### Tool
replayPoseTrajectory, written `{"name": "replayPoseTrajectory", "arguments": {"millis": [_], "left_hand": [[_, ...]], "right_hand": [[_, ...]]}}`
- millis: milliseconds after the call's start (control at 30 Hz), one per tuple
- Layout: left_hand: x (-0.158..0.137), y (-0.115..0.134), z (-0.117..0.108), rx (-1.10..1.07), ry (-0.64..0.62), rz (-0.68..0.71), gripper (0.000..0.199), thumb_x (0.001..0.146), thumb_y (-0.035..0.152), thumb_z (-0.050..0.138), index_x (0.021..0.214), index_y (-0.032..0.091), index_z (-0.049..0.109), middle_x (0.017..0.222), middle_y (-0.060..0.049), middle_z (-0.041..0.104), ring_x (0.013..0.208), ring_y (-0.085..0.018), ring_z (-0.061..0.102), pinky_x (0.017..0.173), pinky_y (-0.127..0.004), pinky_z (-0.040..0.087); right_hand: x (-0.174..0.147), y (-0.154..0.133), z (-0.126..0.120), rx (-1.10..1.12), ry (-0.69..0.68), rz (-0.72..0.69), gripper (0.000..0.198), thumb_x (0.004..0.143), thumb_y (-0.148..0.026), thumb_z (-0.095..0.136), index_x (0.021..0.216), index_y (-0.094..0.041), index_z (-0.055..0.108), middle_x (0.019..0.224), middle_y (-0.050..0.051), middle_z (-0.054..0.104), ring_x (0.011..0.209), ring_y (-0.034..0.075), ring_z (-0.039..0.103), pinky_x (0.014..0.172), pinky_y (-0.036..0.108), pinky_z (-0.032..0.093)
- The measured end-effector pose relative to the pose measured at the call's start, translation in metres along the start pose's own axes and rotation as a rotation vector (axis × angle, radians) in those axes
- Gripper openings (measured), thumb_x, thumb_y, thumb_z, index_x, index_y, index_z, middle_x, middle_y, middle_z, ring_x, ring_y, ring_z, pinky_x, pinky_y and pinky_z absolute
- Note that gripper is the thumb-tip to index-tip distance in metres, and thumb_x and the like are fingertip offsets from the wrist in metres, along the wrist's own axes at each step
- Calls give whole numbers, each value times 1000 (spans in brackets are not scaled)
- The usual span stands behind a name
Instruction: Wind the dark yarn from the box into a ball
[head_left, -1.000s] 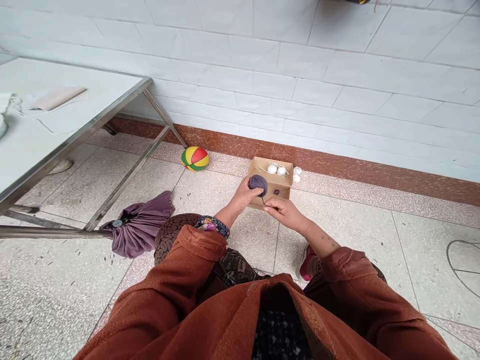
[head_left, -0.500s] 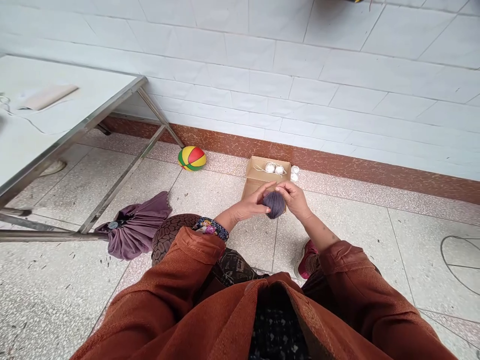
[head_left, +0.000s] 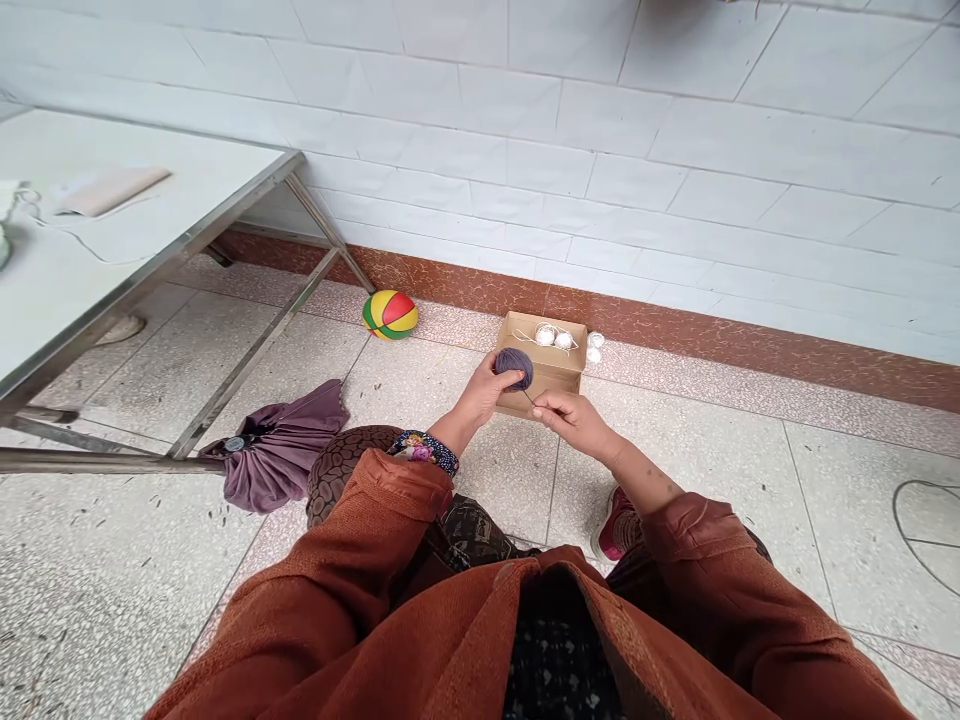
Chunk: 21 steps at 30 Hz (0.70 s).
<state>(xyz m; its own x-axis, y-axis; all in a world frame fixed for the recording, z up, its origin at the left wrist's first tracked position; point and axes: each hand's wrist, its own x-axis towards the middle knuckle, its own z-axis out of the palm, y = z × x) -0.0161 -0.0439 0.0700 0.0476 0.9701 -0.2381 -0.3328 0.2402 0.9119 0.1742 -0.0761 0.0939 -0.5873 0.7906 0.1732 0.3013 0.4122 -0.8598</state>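
Note:
My left hand (head_left: 484, 392) grips a ball of dark purple-grey yarn (head_left: 513, 367), thumb across its front. A short strand of yarn (head_left: 529, 398) runs from the ball to my right hand (head_left: 571, 420), whose thumb and forefinger pinch it. Both hands are above the near part of an open cardboard box (head_left: 541, 380). Inside the box's far part lie white yarn balls (head_left: 553, 338) with loose strands. More small white balls (head_left: 595, 346) rest on the floor against the box's right side.
A multicoloured ball (head_left: 390, 314) sits by the table leg at the wall. The metal-framed white table (head_left: 217, 180) stands at left with a pinkish folded item (head_left: 112, 192) on it. A purple folded umbrella (head_left: 281, 450) lies on the floor. A thin wire loop (head_left: 904, 520) is at far right.
My left hand has moved left and up with the yarn ball. My right hand has come away from the ball, lower, drawing a strand between them.

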Motion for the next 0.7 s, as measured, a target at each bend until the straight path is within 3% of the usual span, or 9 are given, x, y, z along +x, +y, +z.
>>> {"name": "replayPoseTrajectory", "arguments": {"millis": [100,167,333,400,533,633,700], "left_hand": [[-2,-3,1,126,-64,6,49,63,20,74,109,15,60,101,-5,65,94,-19,60,87,-34,48],[-5,-3,3,195,-171,-2,51,62,18,74,112,16,61,103,-5,65,97,-20,59,92,-36,45],[-19,2,10,227,-530,-58,87,63,19,78,143,23,45,107,-5,64,100,-22,59,96,-41,41],[-22,5,13,168,-614,-36,93,64,23,81,147,27,41,113,-7,64,105,-24,59,97,-42,40],[-22,7,14,13,-542,-18,76,64,25,82,135,25,56,125,-9,61,115,-26,56,98,-39,40],[-15,5,11,-72,-371,-59,59,63,24,81,119,19,63,112,-7,65,101,-21,61,91,-34,44],[-10,2,8,-96,-247,-48,52,62,23,80,110,18,63,103,-5,66,95,-18,61,88,-32,45]], "right_hand": [[1,-9,-16,111,116,31,35,96,-52,52,89,-21,67,75,1,62,66,15,55,62,27,44],[3,-7,-25,151,213,51,37,95,-55,53,90,-21,68,73,1,60,65,15,53,61,27,43],[13,12,-35,109,379,106,34,92,-53,56,84,-21,64,71,-1,56,63,14,47,63,28,41],[16,21,-32,67,399,153,34,91,-52,57,81,-21,62,70,-1,55,64,14,47,63,28,41],[16,40,-16,24,338,271,35,92,-50,52,73,-21,58,64,-2,54,62,15,47,61,28,40],[12,46,1,-22,241,313,31,92,-45,49,75,-21,58,67,-1,58,64,16,52,62,27,41],[9,43,10,-57,143,260,27,93,-41,49,79,-21,60,70,0,61,67,16,54,65,28,43]]}}
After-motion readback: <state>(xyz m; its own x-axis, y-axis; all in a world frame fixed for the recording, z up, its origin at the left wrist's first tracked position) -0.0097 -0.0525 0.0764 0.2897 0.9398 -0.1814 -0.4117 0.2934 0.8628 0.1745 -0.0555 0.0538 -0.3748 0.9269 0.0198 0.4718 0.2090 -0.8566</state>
